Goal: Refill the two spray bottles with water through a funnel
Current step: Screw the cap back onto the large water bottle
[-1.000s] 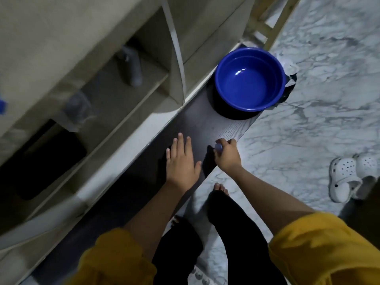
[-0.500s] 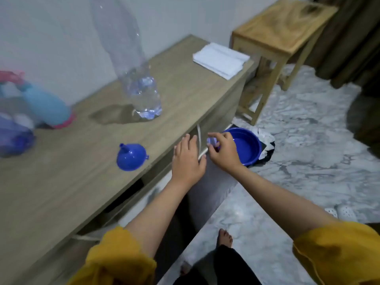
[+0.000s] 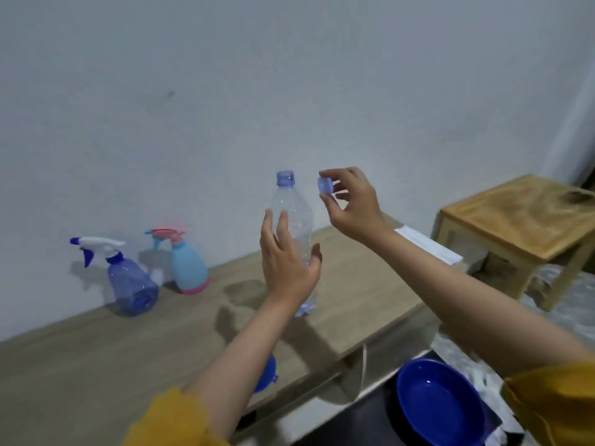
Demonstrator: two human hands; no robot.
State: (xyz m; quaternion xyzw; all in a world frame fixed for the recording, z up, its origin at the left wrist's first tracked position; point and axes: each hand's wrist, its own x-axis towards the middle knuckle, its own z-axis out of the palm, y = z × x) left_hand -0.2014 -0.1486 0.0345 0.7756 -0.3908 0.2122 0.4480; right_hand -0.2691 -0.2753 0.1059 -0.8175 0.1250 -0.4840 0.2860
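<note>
Head view, reading from the left: two spray bottles stand on the wooden counter (image 3: 96, 355) close to the white wall. The translucent blue spray bottle (image 3: 130, 284), with a white and blue trigger head, is furthest left, and the light blue spray bottle (image 3: 188, 268), with a pink trigger and pink base, stands just beside it to the right. Both have their spray heads on. Nearer the front edge of the counter a blue funnel (image 3: 267, 375) lies partly hidden behind the left forearm, so only its right rim shows. The left hand (image 3: 288, 262) is raised at the middle of the clear water bottle (image 3: 293, 220), fingers spread and nearly straight, thumb out to the right side of the bottle; the hand looks released rather than closed round the bottle, and whether the palm actually touches the plastic I cannot tell. The bottle stands upright on the counter, its blue-tinted neck uncapped, with only a little water showing at the bottom. Just to the right of the neck and apart from it, the right hand (image 3: 351, 204) pinches a small blue cap (image 3: 325, 185) between thumb and fingertips, the other fingers loosely curled. Further right, a folded white cloth (image 3: 428, 249) lies on the far end of the counter, and a wooden stool (image 3: 521, 217) stands beyond it on the marble floor. Low at the right, a blue bowl (image 3: 438, 403) sits on a dark lower shelf.
</note>
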